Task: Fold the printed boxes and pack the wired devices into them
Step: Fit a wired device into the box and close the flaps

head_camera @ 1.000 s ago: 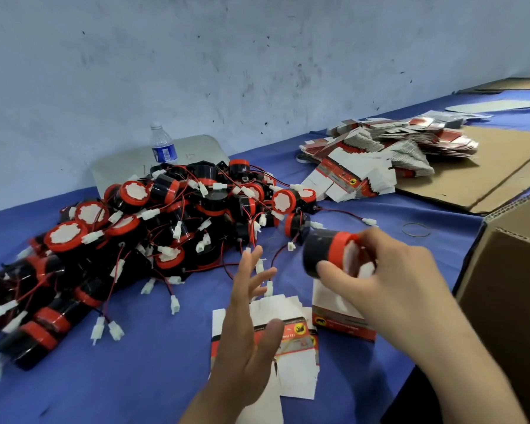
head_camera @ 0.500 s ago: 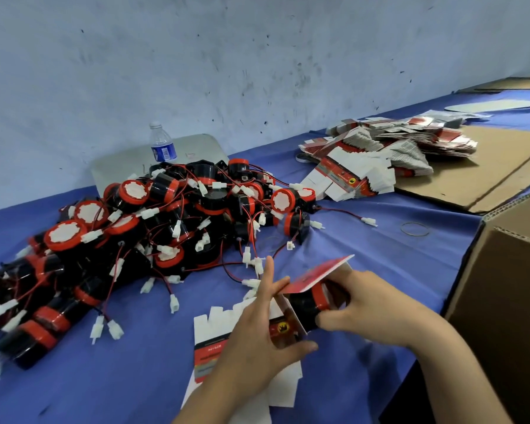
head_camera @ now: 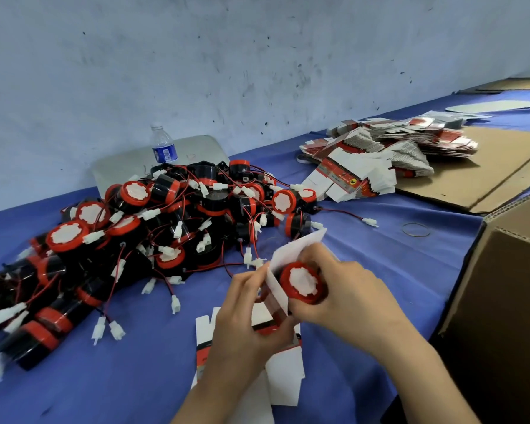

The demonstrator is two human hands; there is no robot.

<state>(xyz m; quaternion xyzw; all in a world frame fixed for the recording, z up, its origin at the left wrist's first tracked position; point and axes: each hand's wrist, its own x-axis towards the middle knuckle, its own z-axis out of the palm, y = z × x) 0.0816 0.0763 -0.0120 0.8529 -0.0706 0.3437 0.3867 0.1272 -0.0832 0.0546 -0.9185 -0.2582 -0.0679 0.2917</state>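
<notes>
Right grip [head_camera: 343, 289] on device [head_camera: 302, 283]; blue tablecloth [head_camera: 380, 270].

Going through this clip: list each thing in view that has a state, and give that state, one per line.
Left hand: grips the box being packed.
Right hand: grips a wired device.
Box being packed: partly folded, flap open.
Wired device: held at the box's opening, red end showing.
Flat boxes under the hands: unfolded.
Device pile: loose, wires tangled.
Box stack: flat, unfolded.
Water bottle: upright, capped.
Carton: top open.
</notes>
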